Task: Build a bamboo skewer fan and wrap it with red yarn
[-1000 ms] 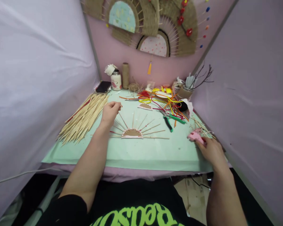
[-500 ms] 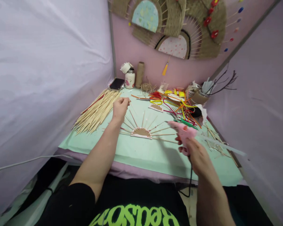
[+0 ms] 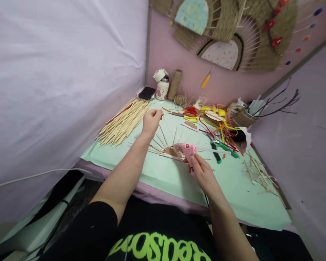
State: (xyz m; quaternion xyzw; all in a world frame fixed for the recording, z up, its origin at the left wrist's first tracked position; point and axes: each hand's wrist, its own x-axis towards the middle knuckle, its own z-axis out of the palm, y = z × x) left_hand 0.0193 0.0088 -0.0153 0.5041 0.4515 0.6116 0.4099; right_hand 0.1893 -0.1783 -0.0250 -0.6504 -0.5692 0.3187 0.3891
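My right hand (image 3: 202, 173) grips a pink glue gun (image 3: 186, 149), its nozzle pointing left over a half-round cardboard piece (image 3: 170, 152) with thin wooden sticks fanning out of it. My left hand (image 3: 151, 121) hovers past the fan's left side, fingers pinched on a thin wooden stick (image 3: 164, 122). Both rest over a pale green mat (image 3: 163, 174) on the table.
A heap of bamboo sticks (image 3: 125, 121) lies left. A phone (image 3: 147, 92), a jar (image 3: 162, 87) and a twine spool (image 3: 176, 83) stand at the back. Coloured strips (image 3: 214, 121), green-handled pliers (image 3: 220, 148) and loose sticks (image 3: 256, 172) lie right. Cloth walls close in on both sides.
My right hand lifted the pink glue gun from the table's right edge and carried it left to the stick fan. The left hand stayed pinched near the fan. The view swung left.
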